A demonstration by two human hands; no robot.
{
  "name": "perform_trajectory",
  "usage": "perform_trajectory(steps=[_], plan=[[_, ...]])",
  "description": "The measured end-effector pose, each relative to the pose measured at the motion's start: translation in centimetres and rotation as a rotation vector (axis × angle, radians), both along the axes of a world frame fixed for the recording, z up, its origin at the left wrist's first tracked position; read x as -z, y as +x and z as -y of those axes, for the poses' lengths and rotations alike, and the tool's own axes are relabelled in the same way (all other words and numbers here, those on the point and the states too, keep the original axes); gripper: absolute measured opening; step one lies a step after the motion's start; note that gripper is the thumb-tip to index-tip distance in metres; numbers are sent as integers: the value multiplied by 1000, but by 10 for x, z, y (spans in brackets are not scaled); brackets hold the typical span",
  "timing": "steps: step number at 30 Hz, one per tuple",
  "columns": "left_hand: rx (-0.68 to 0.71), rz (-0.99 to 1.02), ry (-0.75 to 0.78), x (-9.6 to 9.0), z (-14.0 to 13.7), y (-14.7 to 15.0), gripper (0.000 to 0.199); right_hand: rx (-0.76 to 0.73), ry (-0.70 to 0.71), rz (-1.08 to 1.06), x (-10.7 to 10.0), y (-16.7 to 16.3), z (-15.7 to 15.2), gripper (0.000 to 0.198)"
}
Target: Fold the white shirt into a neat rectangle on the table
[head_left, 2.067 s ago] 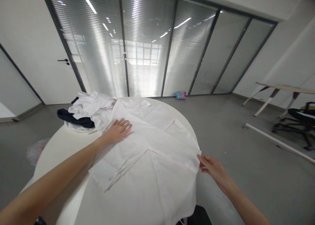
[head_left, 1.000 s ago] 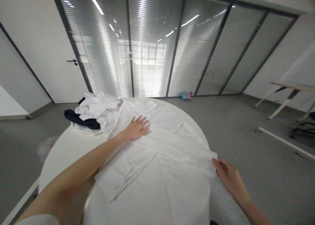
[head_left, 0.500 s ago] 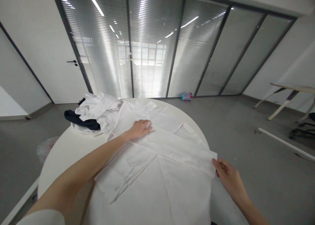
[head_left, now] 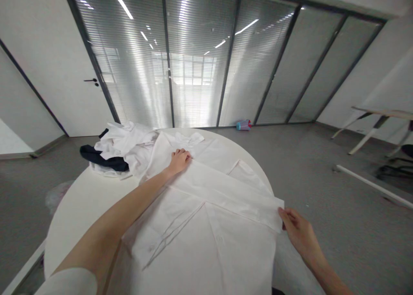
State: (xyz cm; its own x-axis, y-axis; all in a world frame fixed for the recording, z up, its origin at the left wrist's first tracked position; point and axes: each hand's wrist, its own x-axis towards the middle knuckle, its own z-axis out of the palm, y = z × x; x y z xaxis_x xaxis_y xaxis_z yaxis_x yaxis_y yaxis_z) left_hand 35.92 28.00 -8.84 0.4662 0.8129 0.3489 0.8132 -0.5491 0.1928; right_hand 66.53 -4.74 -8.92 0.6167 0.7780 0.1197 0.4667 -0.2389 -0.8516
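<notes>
A white button-up shirt lies spread over a round white table, its lower part hanging over the near edge. One long sleeve stretches across the shirt toward the right. My left hand is near the collar, fingers bent and pinching the fabric at the upper end of this sleeve. Past the table's right edge, my right hand pinches the sleeve's cuff between thumb and fingers. The fabric between both hands looks fairly straight.
A heap of crumpled white clothes with a dark navy piece sits at the table's far left. A clear plastic bag is on the floor at left. A blue and pink object lies by the glass partition. Another table stands at right.
My left hand has drawn its fingers in from lying flat and now pinches the fabric, a little further toward the collar. My right hand keeps its hold on the cuff.
</notes>
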Motion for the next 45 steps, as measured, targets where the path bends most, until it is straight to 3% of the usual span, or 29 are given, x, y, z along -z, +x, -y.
perform_trajectory(steps=[6, 15, 23, 26, 28, 30, 32, 35, 37, 39, 42, 45], plan=[[-16, -15, 27, 5, 1, 3, 19, 10, -11, -41, -7, -2, -1, 41], [-31, -17, 57, 3, 5, 4, 22, 33, -48, -158, 3, 2, -3, 42], [-15, -5, 41, -2, 8, 5, 16, -28, -98, -80, 7, 10, -4, 42], [66, 28, 48, -10, 18, -6, 20, -4, -88, -52, 16, 20, -4, 41], [171, 38, 39, -16, 30, -18, 25, 68, -1, 61, 18, 23, -6, 41], [267, 12, 24, -19, 45, -32, 31, 110, 148, 308, 11, 17, -13, 42], [315, -39, 3, -17, 60, -42, 36, 102, 249, 604, -6, 0, -22, 44], [303, -109, -41, -8, 77, -50, 50, 86, 250, 889, -42, -38, -38, 46], [275, -135, -71, -3, 84, -49, 58, -42, 247, 974, -60, -58, -48, 38], [264, -151, -93, -1, 87, -49, 63, -261, 232, 994, -65, -68, -56, 32], [288, -183, -112, -5, 83, -53, 67, -506, 118, 974, -47, -65, -64, 43], [289, -210, -50, -10, 69, -71, 65, -556, -87, 944, -17, -54, -68, 62]])
